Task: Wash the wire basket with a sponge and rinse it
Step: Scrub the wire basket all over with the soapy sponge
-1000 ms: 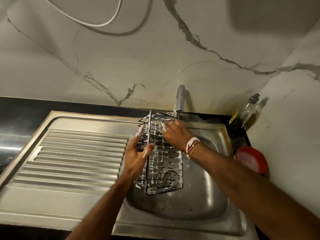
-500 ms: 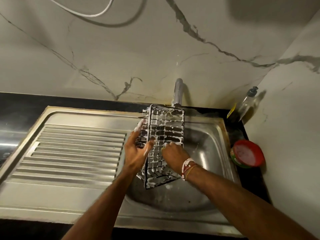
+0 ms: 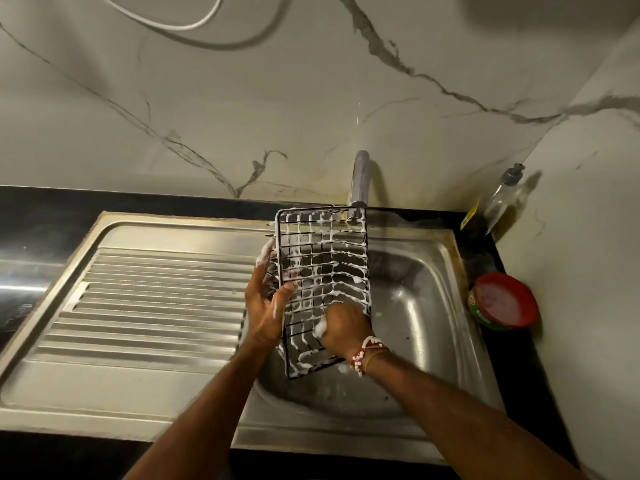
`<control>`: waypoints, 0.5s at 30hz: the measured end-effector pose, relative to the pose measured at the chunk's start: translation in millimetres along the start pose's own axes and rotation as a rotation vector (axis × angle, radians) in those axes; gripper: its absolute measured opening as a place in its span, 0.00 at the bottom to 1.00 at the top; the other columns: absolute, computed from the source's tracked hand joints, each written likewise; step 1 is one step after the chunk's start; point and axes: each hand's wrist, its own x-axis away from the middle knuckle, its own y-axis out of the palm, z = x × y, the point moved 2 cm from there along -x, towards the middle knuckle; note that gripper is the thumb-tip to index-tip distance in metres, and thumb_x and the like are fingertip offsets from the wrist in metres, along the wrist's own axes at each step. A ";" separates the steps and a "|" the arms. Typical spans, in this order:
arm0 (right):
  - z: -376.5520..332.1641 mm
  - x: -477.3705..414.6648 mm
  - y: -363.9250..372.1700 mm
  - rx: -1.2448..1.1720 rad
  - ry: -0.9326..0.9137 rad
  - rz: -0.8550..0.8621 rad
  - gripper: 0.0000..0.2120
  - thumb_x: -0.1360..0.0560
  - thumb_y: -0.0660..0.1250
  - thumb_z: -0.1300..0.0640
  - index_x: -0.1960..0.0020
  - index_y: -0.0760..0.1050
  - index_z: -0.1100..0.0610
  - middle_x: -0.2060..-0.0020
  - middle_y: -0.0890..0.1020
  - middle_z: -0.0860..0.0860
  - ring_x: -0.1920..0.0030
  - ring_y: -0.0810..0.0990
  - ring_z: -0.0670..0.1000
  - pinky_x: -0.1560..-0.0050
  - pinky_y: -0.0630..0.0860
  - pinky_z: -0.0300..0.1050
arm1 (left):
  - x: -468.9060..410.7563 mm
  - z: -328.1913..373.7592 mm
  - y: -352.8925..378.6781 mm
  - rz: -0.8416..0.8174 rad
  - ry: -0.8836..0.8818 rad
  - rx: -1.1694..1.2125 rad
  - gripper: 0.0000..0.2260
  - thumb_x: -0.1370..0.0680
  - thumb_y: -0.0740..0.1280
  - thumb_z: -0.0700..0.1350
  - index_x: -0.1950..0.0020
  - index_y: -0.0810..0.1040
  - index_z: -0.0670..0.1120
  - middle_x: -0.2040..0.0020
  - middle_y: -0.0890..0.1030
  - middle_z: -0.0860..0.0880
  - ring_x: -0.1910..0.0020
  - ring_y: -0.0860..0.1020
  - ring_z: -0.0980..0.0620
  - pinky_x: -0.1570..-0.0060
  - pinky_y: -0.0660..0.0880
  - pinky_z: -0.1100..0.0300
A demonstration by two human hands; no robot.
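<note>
Two bare arms reach in over the front of the sink point(image 3: 433, 306). The right hand point(image 3: 343, 327), with beads on its wrist, is over the sink's middle. Its fingers are curled tight around a white, foamy lump. I think that lump is the sponge point(image 3: 320, 329), but most of it is hidden. The hand presses it on the near end of the wire basket point(image 3: 325, 271).

The left hand point(image 3: 266, 306) is at the sink's left edge. It grips the basket's left side, thumb on the front and fingers tucked behind the wires.

The basket is held up over the sink and does not rest on it. It is long and thin. Its long way runs from the sink's front to the sink's back, and its far end is tipped up. White foam sits on nearly all the wires.

So the rest of the basket lies away from the right fingers, toward the sink's back. The right hand is the one to rub that way while the left hand holds on.

The tap point(image 3: 360, 178) stands at the back of the sink, just at the basket's far end. I see no water coming out, so I think rinsing is not yet done.

A red-lidded tub point(image 3: 502, 299) and a bottle point(image 3: 502, 199) sit to the right of the sink.
</note>
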 end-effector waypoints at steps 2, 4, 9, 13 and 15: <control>-25.1 7.5 -2.0 -0.036 0.014 -0.054 0.10 0.28 0.64 0.57 0.57 0.80 0.62 0.54 0.83 0.59 0.51 0.80 0.59 0.50 0.77 0.45 | 5.3 -0.9 2.5 0.008 -0.042 0.009 0.30 0.27 0.68 0.53 0.25 0.66 0.54 0.29 0.75 0.45 0.32 0.76 0.52 0.38 0.77 0.56; -43.4 11.4 2.7 -0.057 -0.005 -0.128 0.10 0.27 0.64 0.60 0.51 0.80 0.62 0.50 0.82 0.59 0.48 0.80 0.58 0.46 0.76 0.45 | 9.4 3.1 7.0 0.013 -0.079 0.029 0.29 0.28 0.68 0.57 0.28 0.67 0.53 0.34 0.76 0.49 0.37 0.78 0.59 0.44 0.77 0.65; -17.0 3.3 7.6 -0.556 0.212 -0.174 0.06 0.25 0.67 0.60 0.52 0.82 0.56 0.53 0.84 0.52 0.53 0.83 0.52 0.52 0.80 0.47 | 7.5 -8.0 3.9 -0.102 -0.117 0.004 0.33 0.26 0.63 0.56 0.23 0.65 0.44 0.30 0.75 0.44 0.32 0.75 0.52 0.38 0.77 0.60; -18.4 -20.9 -40.2 -0.893 0.233 0.493 0.10 0.26 0.67 0.65 0.46 0.80 0.57 0.51 0.81 0.47 0.50 0.80 0.47 0.53 0.80 0.41 | 17.6 -13.1 10.6 -0.089 -0.186 0.046 0.33 0.26 0.64 0.56 0.26 0.68 0.38 0.34 0.78 0.41 0.36 0.79 0.46 0.44 0.79 0.58; -26.1 -33.8 -57.6 -0.902 0.192 0.685 0.13 0.27 0.68 0.67 0.43 0.78 0.59 0.50 0.81 0.49 0.51 0.79 0.45 0.53 0.78 0.34 | 21.4 -12.1 15.9 -0.083 -0.214 0.086 0.31 0.26 0.64 0.56 0.27 0.70 0.40 0.37 0.81 0.46 0.38 0.80 0.50 0.46 0.78 0.62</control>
